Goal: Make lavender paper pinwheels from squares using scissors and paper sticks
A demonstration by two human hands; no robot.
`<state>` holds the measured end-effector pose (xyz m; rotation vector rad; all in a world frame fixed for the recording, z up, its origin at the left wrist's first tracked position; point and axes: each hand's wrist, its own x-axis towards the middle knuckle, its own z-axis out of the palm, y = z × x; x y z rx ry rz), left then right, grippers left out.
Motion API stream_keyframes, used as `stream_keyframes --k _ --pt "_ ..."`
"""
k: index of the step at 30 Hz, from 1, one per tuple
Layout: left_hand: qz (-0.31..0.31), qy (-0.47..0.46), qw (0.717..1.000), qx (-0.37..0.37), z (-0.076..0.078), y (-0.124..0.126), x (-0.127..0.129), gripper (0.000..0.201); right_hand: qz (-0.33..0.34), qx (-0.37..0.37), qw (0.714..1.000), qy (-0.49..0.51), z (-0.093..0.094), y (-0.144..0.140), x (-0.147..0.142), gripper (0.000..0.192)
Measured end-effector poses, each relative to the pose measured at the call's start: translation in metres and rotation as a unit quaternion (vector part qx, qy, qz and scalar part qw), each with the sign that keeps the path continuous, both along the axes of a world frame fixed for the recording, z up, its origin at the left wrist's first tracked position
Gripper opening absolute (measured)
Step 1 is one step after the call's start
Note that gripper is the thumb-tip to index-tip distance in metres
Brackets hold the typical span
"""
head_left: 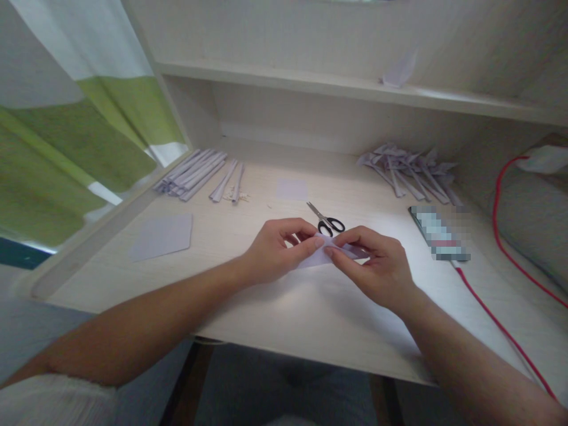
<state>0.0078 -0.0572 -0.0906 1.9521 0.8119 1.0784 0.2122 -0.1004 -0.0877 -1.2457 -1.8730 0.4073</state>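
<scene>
Together, my left hand [277,248] and right hand [377,266] pinch a pale folded paper [320,254] at desk centre, scissors [326,220] at twelve o'clock; edges should align before creasing.

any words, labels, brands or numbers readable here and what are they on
None can be read.
The flat dark rectangular object on the pale wooden desk is pixelated, so any print on it is unreadable.
The black-handled scissors show no legible brand.
The pale lilac folded paper, pinched by the left hand and right hand, looks blank.
</scene>
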Motion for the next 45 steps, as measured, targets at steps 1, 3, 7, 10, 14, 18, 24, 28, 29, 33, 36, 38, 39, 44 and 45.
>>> stream_keyframes --k 1,3,7,10,14,18,24,28,29,33,36,38,39,44,45 --pt "0.0 -0.002 1.0 0.005 -0.0002 0.0001 0.0001 0.014 0.001 0.003 1.0 -0.002 -0.0001 0.0001 0.0003 0.006" --pt "0.001 -0.005 1.0 0.013 -0.0005 0.0001 0.0 0.013 0.001 0.006 1.0 -0.004 -0.0002 0.0003 0.0007 0.006" --pt "-0.001 -0.004 1.0 0.02 -0.0001 -0.0004 -0.0005 0.011 0.004 0.005 1.0 -0.004 -0.0004 0.0003 0.0012 0.007" --pt "0.0 -0.002 1.0 0.018 0.001 -0.001 -0.0004 0.011 0.007 0.001 1.0 -0.003 -0.0002 0.0001 0.0012 0.007" --pt "0.004 -0.005 1.0 0.013 0.0018 -0.0015 0.0001 0.012 0.007 0.002 1.0 -0.004 0.0005 -0.0003 0.0005 0.007" --pt "0.004 -0.009 1.0 0.008 0.002 -0.0015 0.0002 0.012 0.005 0.0 1.0 -0.004 0.0009 -0.0009 0.0003 0.007" --pt "0.004 -0.014 1.0 0.005 0.0029 -0.002 0.0004 0.012 0.006 -0.005 1.0 0.008 -0.0006 -0.0007 0.0007 0.007" --pt "0.01 -0.013 1.0 0.009 0.0034 -0.0022 0.0002 0.012 -0.004 -0.025 0.997 0.078 -0.0012 0.0 -0.0014 0.021" --pt "0.013 -0.012 1.0 0.012 0.0031 -0.0019 0.0001 0.012 -0.001 -0.036 0.995 0.094 -0.001 0.0003 -0.0019 0.024" --pt "0.025 -0.019 0.999 0.02 0.0005 -0.0001 0.0001 0.012 0.008 -0.054 0.994 0.094 -0.0002 0.0019 -0.0021 0.012" --pt "0.032 -0.024 0.999 0.014 -0.0008 0.001 0.0006 0.012 -0.003 -0.057 0.994 0.096 -0.0007 0.003 -0.0016 0.01" --pt "0.034 -0.023 0.999 0.004 -0.001 0.0014 0.0009 0.013 0.0 -0.07 0.992 0.102 -0.001 0.0035 -0.0013 0.012" --pt "0.034 -0.023 0.999 0.0 -0.001 0.0017 0.001 0.014 0.003 -0.077 0.992 0.103 -0.0011 0.0038 -0.0011 0.013" --pt "0.049 -0.041 0.998 -0.024 -0.004 0.0057 0.0007 0.017 0.016 -0.1 0.992 0.076 -0.0012 0.0057 0.0026 0.018" --pt "0.052 -0.045 0.997 -0.029 -0.0051 0.0071 0.0005 0.017 0.017 -0.103 0.992 0.07 -0.0015 0.0064 0.0036 0.019"
